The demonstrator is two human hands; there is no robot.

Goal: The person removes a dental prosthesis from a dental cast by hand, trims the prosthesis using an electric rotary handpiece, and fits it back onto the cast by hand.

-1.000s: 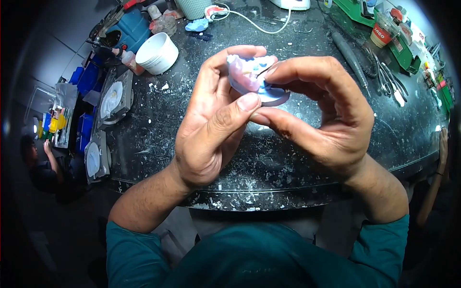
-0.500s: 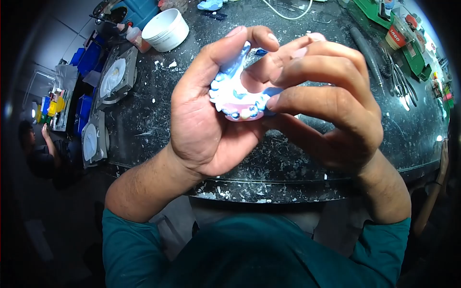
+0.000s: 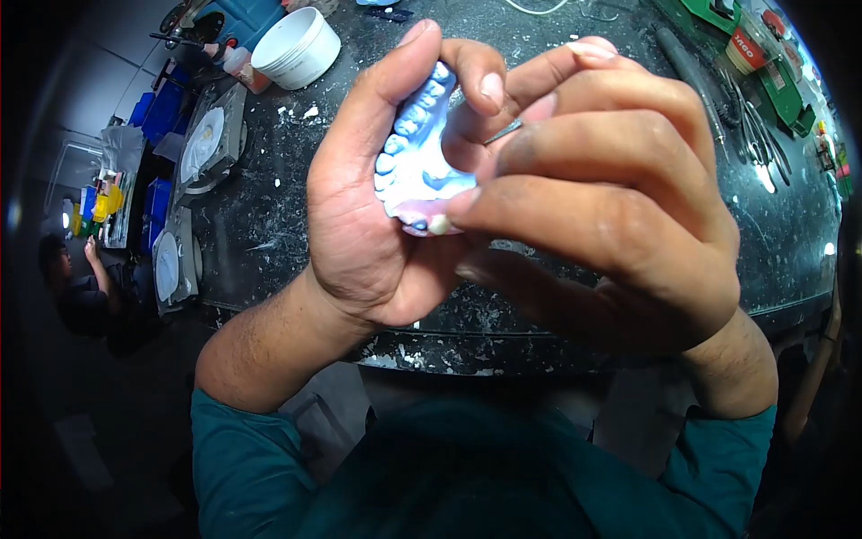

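A blue and white dental model [image 3: 417, 153] with a curved row of teeth and a pink band at its lower edge is held above the dark bench. My left hand [image 3: 364, 189] wraps round its left side, thumb and fingers curled at the top. The fingers of my right hand [image 3: 620, 189] touch the model's lower right edge near the pink part, over a pale tooth. Between the right fingers shows the thin metal tip of a small tool [image 3: 503, 131]; the rest of it is hidden.
Beyond my left hand stands a white tub [image 3: 297, 49]. A grey handpiece [image 3: 687, 76] and metal pliers [image 3: 756, 144] lie at the right, near a labelled cup [image 3: 747, 48] and green trays [image 3: 786, 97]. Grey metal devices [image 3: 214, 144] line the left edge. Another person [image 3: 85, 287] is at far left.
The model has turned so its row of teeth faces up, and it has moved left and slightly down since the last frame. My right hand has come closer to the camera, its fingers more spread.
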